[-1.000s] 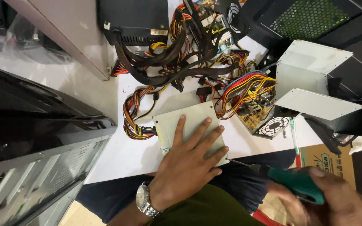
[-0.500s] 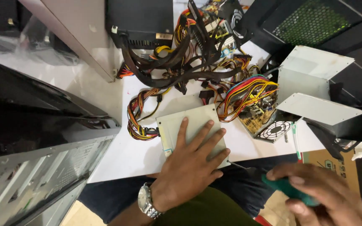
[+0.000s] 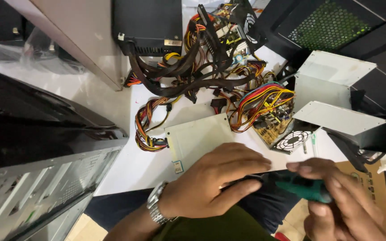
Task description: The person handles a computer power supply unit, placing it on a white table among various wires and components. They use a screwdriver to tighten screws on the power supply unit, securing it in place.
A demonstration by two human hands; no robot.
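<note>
Green-handled screwdriver (image 3: 307, 189) sits gripped in the right hand (image 3: 342, 203), whose fingers (image 3: 311, 169) curl closed over the handle, while the left hand (image 3: 211, 180) comes across to the tool's dark end with its fingers (image 3: 242, 187) bent around it, a wristwatch (image 3: 156, 209) showing on that wrist. Just beyond the left fingertips lies a pale metal power-supply case (image 3: 197, 138) on the white table (image 3: 112, 107), with coloured wire bundles (image 3: 255, 100) and an opened circuit board with a small fan (image 3: 287, 136) farther out above both hands.
</note>
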